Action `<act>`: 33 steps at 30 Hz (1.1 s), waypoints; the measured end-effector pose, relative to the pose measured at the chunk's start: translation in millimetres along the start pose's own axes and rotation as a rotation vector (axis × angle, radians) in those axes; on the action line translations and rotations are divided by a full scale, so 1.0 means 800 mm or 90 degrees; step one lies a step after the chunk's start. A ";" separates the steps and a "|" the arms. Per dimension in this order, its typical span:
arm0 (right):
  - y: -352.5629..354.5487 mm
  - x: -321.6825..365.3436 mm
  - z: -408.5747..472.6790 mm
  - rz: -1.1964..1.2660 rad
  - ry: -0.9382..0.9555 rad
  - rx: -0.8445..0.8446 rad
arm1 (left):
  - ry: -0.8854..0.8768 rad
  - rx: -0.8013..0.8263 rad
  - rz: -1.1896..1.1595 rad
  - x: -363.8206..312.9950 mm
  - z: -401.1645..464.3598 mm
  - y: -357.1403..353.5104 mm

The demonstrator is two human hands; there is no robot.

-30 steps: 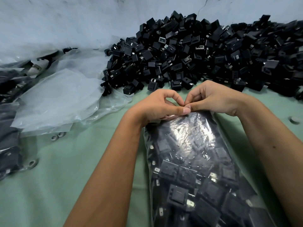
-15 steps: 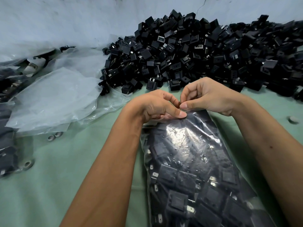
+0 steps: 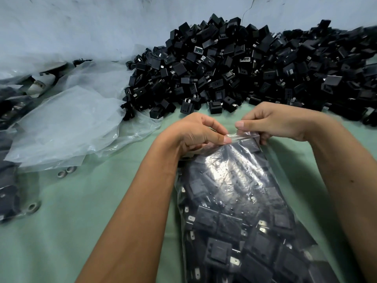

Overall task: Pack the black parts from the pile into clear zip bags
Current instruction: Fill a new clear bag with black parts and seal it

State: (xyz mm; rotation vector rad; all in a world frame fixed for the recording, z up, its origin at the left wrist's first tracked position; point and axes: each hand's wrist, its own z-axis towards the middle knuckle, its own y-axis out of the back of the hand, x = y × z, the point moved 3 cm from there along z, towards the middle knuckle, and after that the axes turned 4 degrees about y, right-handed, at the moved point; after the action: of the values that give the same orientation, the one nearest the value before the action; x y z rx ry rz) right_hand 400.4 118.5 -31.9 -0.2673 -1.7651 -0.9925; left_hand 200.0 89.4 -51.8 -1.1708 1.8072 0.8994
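The fingers of the left hand [image 3: 195, 133] and right hand [image 3: 273, 121] are pinched on the top strip of a clear bag [image 3: 240, 193] filled with black parts. The bag is laid on a green surface [image 3: 81, 221], its mouth toward the far edge, where a pile [image 3: 244, 66] is heaped against a pale wall [image 3: 81, 27]. Empty bags [image 3: 67, 123] are spread at the left edge.
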 end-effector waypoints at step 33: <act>0.025 -0.026 -0.022 0.110 -0.053 0.044 | -0.224 0.091 0.420 -0.041 0.023 -0.046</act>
State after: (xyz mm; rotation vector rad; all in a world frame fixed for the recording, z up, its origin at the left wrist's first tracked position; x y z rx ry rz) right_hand 433.2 123.7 -38.3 -0.4149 -1.8147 -0.8053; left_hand 247.3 105.8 -35.9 -0.2808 1.9356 1.2239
